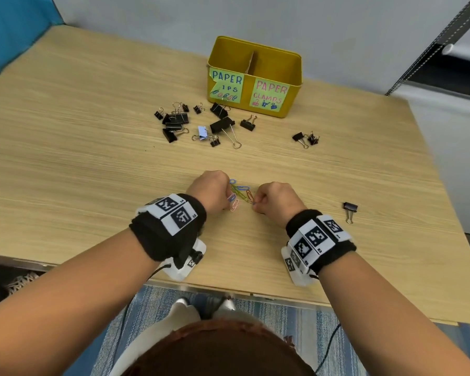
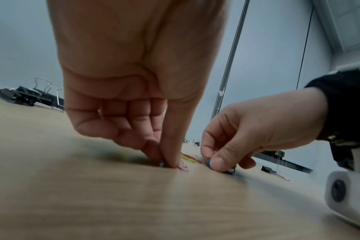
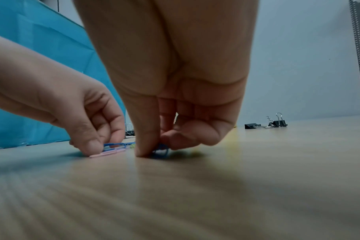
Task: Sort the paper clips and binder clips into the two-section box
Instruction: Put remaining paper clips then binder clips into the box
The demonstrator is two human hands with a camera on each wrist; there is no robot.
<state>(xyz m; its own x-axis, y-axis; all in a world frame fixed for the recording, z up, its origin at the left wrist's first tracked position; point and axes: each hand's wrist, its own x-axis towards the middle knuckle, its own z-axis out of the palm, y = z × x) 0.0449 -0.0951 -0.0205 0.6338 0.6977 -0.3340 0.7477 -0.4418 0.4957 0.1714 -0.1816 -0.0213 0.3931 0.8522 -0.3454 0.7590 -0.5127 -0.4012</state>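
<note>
Your left hand and right hand are both down on the small heap of coloured paper clips near the front edge of the surface, about midway along it. The left fingers are curled and pinching at a clip against the wood, and the right thumb and forefinger are pinched on a blue clip. The heap looks interlocked, so lifting one clip could drag others up and drop them, and flat wire on smooth wood can slip out of a fingertip pinch; sliding clips toward the front edge risks sending them to the floor. The clips lie flat, their long axes mixed, several running roughly from the front left toward the back right. The yellow box sits well apart near the back edge, its divider running front to back, the left section labelled for paper clips and the right for clamps, so a hasty drop could land across the divider. The binder clips lie scattered in front of the box, with one alone toward the right edge.
</note>
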